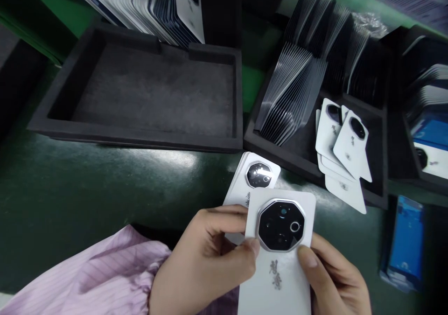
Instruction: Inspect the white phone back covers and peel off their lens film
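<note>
A white phone back cover [276, 268] with a black octagonal camera area and a small grey marking is held up close in front of me. My left hand [210, 249] grips its left edge, thumb on the face beside the camera ring. On the opposite edge, my right hand [332, 273] pinches it with the thumb below the ring. The cover's lower end runs out of the picture. Just behind it, a small stack of similar white covers [238, 179] lies on the table, partly hidden by the held cover and my left fingers.
A shallow black foam tray [140, 137] stands at the left, with upright rows of covers [154, 7] behind it. To the right, a divided black tray [290, 158] holds thin dark sheets [290, 91] and loose white covers [345, 147]. Blue-filmed pieces [406, 240] lie at far right.
</note>
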`<state>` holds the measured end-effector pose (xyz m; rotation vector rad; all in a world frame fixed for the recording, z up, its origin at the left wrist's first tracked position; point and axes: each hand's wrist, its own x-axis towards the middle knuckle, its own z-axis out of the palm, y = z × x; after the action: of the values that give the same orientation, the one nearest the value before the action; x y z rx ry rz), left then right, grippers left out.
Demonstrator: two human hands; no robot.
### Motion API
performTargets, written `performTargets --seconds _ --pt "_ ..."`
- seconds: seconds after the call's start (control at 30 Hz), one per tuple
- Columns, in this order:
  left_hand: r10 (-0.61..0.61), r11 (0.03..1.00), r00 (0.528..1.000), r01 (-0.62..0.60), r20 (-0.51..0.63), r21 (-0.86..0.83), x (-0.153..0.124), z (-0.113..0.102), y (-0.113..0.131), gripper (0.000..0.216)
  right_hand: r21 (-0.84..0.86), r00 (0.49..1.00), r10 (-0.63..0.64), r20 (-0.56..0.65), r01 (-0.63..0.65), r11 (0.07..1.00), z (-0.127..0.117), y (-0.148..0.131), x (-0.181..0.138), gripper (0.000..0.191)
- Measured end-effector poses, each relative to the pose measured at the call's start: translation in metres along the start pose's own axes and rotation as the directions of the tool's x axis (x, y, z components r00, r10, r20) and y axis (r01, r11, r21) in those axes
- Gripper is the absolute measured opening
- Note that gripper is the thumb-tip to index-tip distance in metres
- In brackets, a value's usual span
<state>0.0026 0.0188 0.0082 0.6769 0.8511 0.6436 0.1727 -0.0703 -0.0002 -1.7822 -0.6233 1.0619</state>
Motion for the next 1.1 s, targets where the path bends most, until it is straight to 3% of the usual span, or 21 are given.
performTargets --seconds 0.1,0.43,0.53,0.67,0.77,0.97,1.1 --pt "-0.005 1.0 1.0 0.005 0.027 -0.019 -0.006 0.0 -0.008 0.019 0.001 0.998 -0.007 0.064 0.007 1.0 -0.004 0.0 0.003 0.013" --pt "-0.03 0.998 0.998 0.032 0.046 -0.047 -0.008 -0.002 -0.013 0.028 0.048 0.999 0.016 -0.035 -0.015 0.999 0.005 -0.004 0.0 0.017" --pt "-0.031 0.999 0.997 0.034 0.069 -0.035 -0.008 -0.002 -0.013 0.024 0.01 0.999 0.002 0.048 -0.002 1.0 0.002 -0.004 0.001 0.014" --pt "-0.009 0.999 0.997 0.013 0.078 -0.05 -0.009 -0.002 -0.012 0.023 0.034 1.0 0.0 0.009 -0.001 0.999 -0.002 -0.003 0.002 0.015" --pt "-0.01 0.998 0.998 0.013 0.064 -0.057 -0.011 -0.003 -0.013 0.027 0.036 0.997 -0.028 0.067 0.025 0.999 -0.001 -0.003 0.0 0.007" --pt "-0.03 0.999 0.999 0.032 0.042 -0.042 -0.012 -0.004 -0.015 0.031 0.085 0.995 -0.083 -0.053 0.088 0.993 0.011 -0.001 -0.007 0.006" --pt "-0.031 0.999 0.998 0.032 0.047 -0.034 -0.009 -0.003 -0.014 0.026 0.08 0.994 -0.105 -0.031 0.108 0.991 0.014 0.0 -0.007 0.007"
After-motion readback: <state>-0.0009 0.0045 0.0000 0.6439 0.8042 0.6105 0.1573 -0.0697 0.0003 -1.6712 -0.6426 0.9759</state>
